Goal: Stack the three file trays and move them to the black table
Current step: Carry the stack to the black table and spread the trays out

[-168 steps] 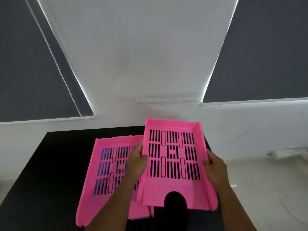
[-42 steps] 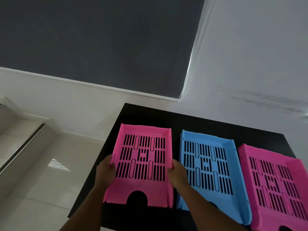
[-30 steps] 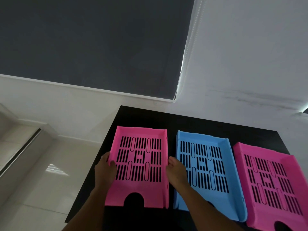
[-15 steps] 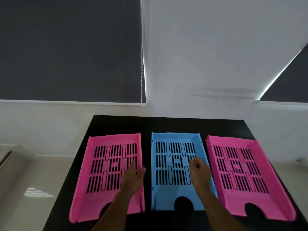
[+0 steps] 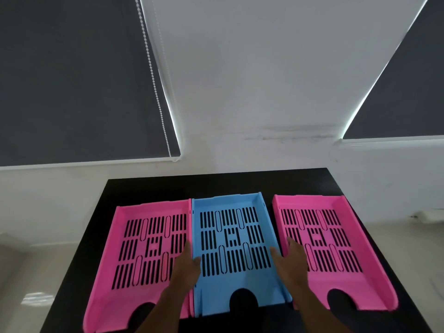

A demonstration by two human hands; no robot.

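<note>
Three slotted file trays lie side by side on the black table (image 5: pixel 149 188): a pink tray (image 5: pixel 134 248) on the left, a blue tray (image 5: pixel 230 239) in the middle, and a second pink tray (image 5: pixel 336 239) on the right. My left hand (image 5: pixel 186 266) clasps the blue tray's left wall, thumb inside, fingers over the left pink tray's edge. My right hand (image 5: pixel 292 260) clasps the blue tray's right wall the same way, in the gap beside the right pink tray. The blue tray touches the left pink tray.
A white wall with two dark roller blinds and a bead chain (image 5: pixel 153 75) stands behind the table. Pale floor shows past the table's left and right edges. A strip of bare tabletop runs behind the trays.
Both hands have left the left pink tray, crossed to the blue tray and closed on its two side walls. The view has swung right and centred on the three trays.
</note>
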